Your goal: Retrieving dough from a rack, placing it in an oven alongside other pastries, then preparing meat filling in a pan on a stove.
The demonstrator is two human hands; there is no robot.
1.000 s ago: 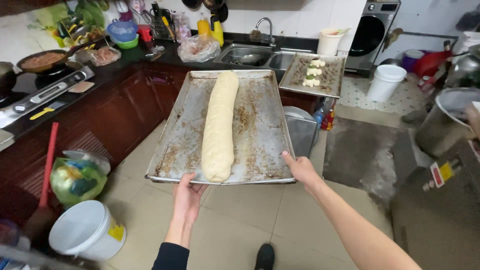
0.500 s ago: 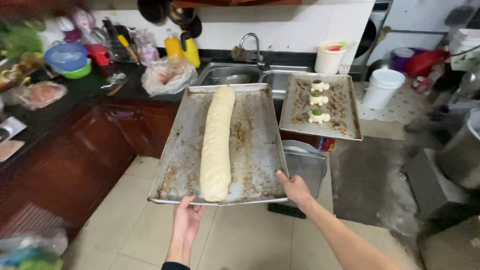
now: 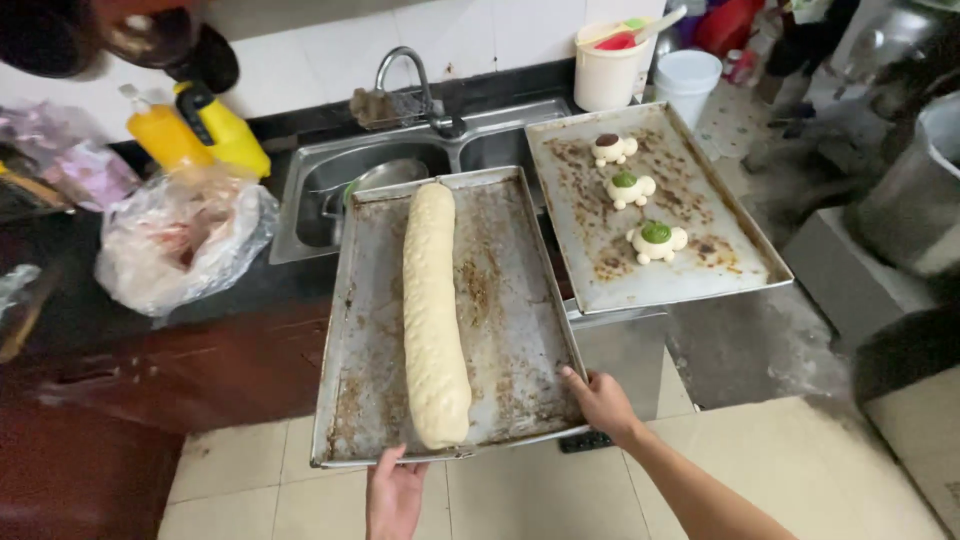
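Kitchen: dark counter [image 3: 250,290] along a white-tiled wall, pale tile floor below. Long log of raw dough [image 3: 433,310] lies on a stained metal baking tray [image 3: 520,330], held out over the floor at the counter's edge. Dough's long axis runs away from the person, near end by the tray's front rim, far end pointing toward the sink [image 3: 340,180] and faucet [image 3: 405,75]. It sits left of the tray's centre line.

Left hand [image 3: 393,495] grips the tray's near rim, fingers curled over the edge, just below the dough's near end. Right hand [image 3: 600,400] clasps the near right corner, thumb on top.

Second tray [image 3: 700,260] rests to the right, partly over the sink, carrying three small turtle-shaped buns [image 3: 630,187] in a row. Left on the counter: crumpled plastic bag [image 3: 180,240], yellow bottles [image 3: 200,135]. White tub [image 3: 610,65] behind the second tray.
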